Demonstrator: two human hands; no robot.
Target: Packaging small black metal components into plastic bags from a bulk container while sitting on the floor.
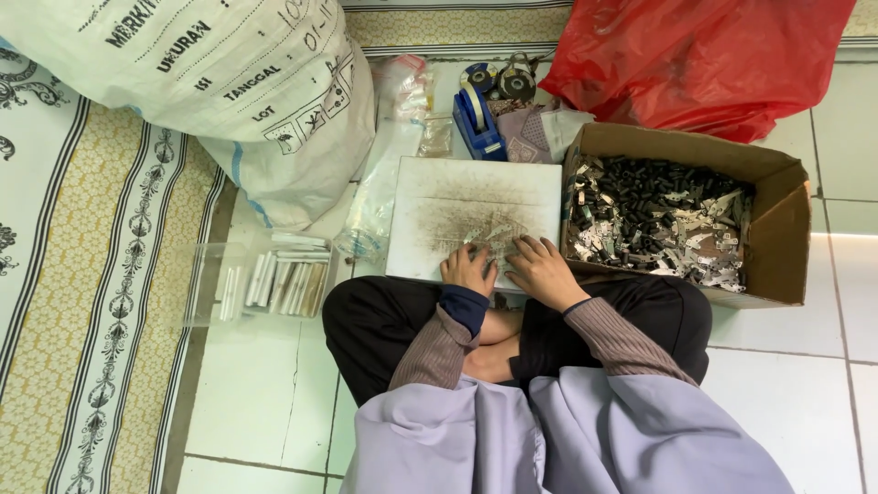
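Hands on white board (457, 197), side by side. Left hand (468, 268) curled, right hand (541, 266) spread, fingertips among small metal pieces (494, 233); pinching hard to tell. Cardboard box (777, 229) of parts just right.

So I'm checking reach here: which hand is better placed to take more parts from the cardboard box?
Probably the right hand: it rests on the white board beside the cardboard box; the left hand sits farther away.
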